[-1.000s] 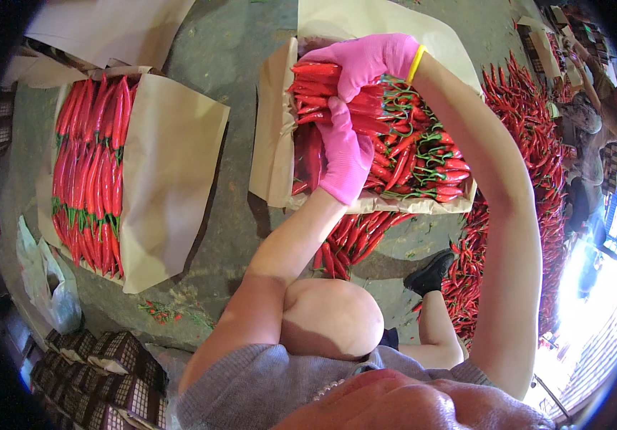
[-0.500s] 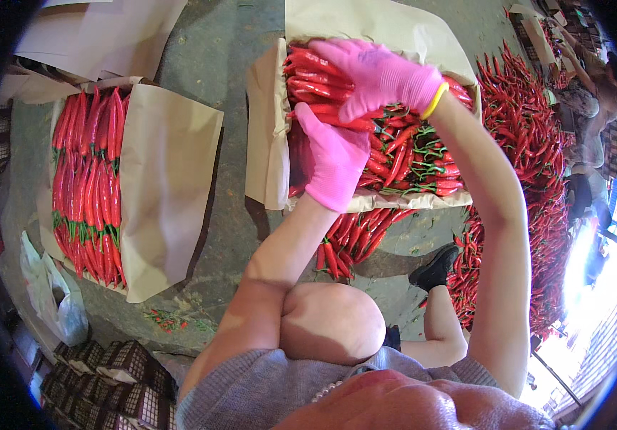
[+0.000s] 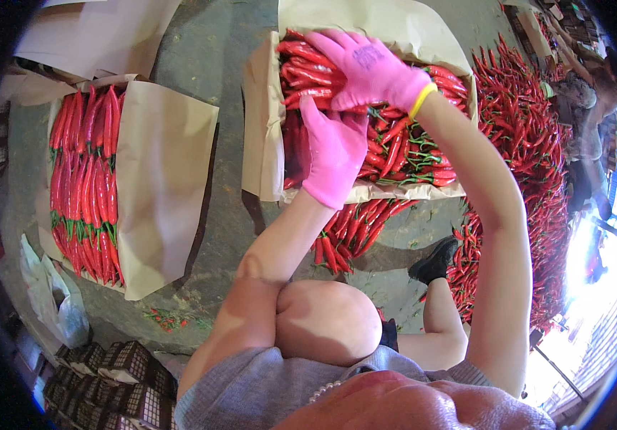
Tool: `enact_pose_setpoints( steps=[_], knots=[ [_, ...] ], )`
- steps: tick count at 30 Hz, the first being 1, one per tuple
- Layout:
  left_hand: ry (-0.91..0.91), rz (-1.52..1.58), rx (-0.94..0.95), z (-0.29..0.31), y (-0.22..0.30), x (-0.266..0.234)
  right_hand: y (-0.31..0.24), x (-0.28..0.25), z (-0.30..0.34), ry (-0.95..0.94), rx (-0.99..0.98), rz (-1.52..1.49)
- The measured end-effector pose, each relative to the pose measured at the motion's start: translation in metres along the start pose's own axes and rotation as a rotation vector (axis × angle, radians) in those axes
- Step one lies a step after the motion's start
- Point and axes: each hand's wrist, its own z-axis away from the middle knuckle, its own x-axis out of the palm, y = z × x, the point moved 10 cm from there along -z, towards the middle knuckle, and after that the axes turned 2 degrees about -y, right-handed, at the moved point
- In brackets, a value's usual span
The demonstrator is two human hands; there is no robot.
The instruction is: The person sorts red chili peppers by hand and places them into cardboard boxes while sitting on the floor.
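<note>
The chillies [image 3: 312,72] in the paper-lined box [image 3: 264,136] look light, firm and slick, likely to bruise or snap if squeezed; I'd cup a bundle mid-length. The right hand [image 3: 376,72] lies spread over them; the left hand [image 3: 335,154] sits just below, thumb apart, though I can't tell whether it pinches any. They're glossy, long, red, green-stemmed.
</note>
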Motion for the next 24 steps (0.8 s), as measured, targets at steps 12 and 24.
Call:
enact_pose_setpoints(
  steps=[12, 24],
  knots=[
    [0.27, 0.142, -0.129, 0.04, -0.005, -0.025, -0.02, 0.021, 0.027, 0.067, 0.015, 0.197],
    [-0.262, -1.551, 0.647, -0.028, 0.18, 0.085, -0.024, 0.012, 0.027, 0.114, -0.07, 0.245]
  ],
)
